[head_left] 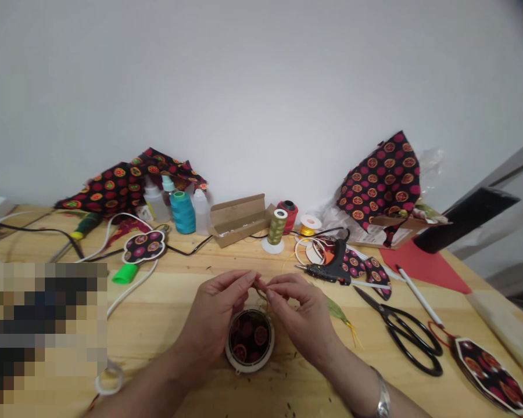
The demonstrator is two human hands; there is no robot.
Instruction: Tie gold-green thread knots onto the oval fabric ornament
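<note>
Both hands meet over the middle of the wooden table. My left hand pinches a thin cord or thread at its fingertips. My right hand pinches the same small piece from the other side, fingertips nearly touching. Just below the fingers lies a round fabric-covered disc with a pale rim and red circles on black. A green and yellow tassel-like strand trails out to the right of my right hand. What exactly sits between the fingertips is too small to make out.
Black scissors and a white pencil lie right. A black glue gun, thread spools, a cardboard box, bottles and patterned cloth line the back. Another patterned piece lies far right.
</note>
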